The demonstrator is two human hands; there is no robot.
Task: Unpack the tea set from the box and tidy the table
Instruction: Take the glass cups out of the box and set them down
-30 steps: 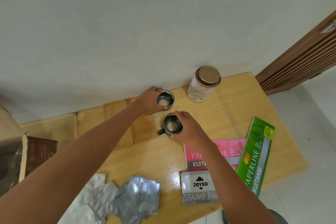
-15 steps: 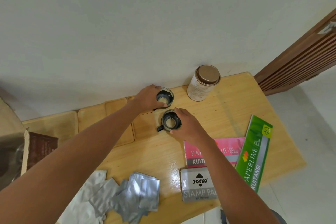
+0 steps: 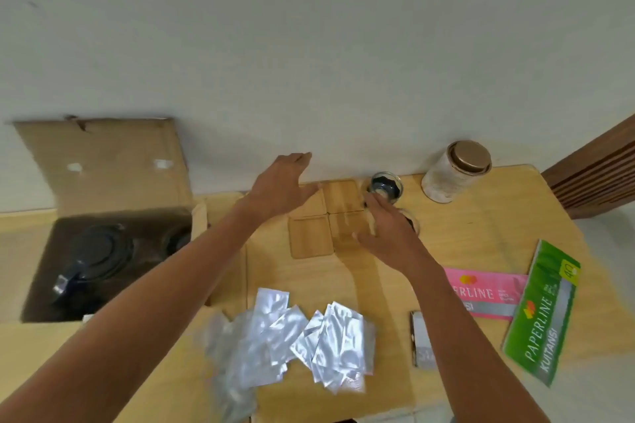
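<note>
Left grip: the left hand (image 3: 278,189) hangs above the surface (image 3: 481,227) with fingers straight and spread, grasping nothing.
Right grip: the right hand (image 3: 388,233) is likewise released, fingers extended, low over the far edge of the wooden coasters (image 3: 330,216).
Beside the right grip: one dark cup (image 3: 386,184) stands just beyond its fingertips; a second cup (image 3: 412,220) sits just to its right, half hidden by the hand.
Task's thing: the teapot (image 3: 92,251) lies in the open cardboard box (image 3: 103,161), well to the left of both grips, with another dark piece (image 3: 177,239) at the box's right side.
Nearer hand: the left, by my reading; the right would have to cross over the coasters.
Long axis: blur hides the pot's spout and handle, so I cannot tell.
Farther out: a lidded canister (image 3: 455,170) to the right of the cups; silver foil pouches (image 3: 309,336) nearer the person than either grip.
</note>
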